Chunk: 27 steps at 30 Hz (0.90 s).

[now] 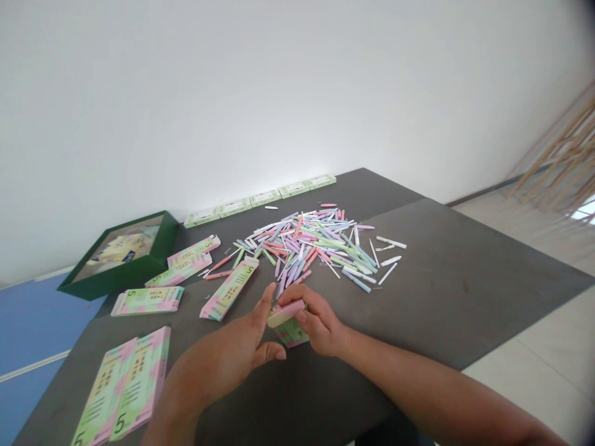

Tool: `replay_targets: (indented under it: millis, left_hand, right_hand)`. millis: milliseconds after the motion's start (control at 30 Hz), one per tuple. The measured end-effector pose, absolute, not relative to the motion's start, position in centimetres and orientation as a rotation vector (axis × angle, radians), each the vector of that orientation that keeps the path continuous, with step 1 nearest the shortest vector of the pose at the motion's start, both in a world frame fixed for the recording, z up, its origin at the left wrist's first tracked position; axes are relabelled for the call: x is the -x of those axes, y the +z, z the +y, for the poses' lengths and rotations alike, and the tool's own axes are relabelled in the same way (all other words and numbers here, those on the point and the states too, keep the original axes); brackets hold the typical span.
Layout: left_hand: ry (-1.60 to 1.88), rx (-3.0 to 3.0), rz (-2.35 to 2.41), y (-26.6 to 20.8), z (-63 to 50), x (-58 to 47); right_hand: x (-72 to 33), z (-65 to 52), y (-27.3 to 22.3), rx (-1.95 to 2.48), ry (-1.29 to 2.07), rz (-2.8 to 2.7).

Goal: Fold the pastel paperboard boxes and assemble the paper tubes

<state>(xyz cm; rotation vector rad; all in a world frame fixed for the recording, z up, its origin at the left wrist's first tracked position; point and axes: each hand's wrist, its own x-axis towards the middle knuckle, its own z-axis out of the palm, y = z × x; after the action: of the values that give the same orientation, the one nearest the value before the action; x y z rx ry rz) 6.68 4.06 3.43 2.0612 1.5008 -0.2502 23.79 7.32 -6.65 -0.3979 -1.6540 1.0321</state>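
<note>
Dark table [446, 266] bears piled pens [311, 241], green box [116, 275] to their left.

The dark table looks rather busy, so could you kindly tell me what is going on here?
A person's right hand holds a pink-and-green box, while the open left hand is close beside it; whether it touches is hard to tell. Beyond them, pastel-coloured pens lie in a loose pile on the dark table. Other boxes lie to the left, some near an open green container, and five flat boxes line the table's far edge.
</note>
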Motion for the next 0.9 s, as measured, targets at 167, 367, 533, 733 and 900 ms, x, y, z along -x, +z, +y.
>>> replay_targets:
  millis: [167,367,533,733,900]
  left_hand:
    - [-0.299,-2.065,1.512,3.5,4.1,-6.8]
    - [-0.317,-2.077,1.479,3.9,4.3,-6.7]
    - [-0.298,-2.089,1.461,3.8,4.7,-6.4]
    - [-0.267,-2.07,1.421,3.9,4.9,-6.3]
    - [-0.248,-2.095,1.427,3.9,5.6,-6.3]
  right_hand:
    - [-23.3,7.1,-6.8,0.38,1.116,-1.57]
    - [-23.4,7.0,-6.6,0.487,1.084,-1.573]
    - [-23.4,6.8,-6.7,0.506,0.982,-1.603]
    - [-23.4,6.6,-6.7,0.534,0.821,-1.623]
    - [-23.4,6.5,-6.5,0.503,0.801,-1.618]
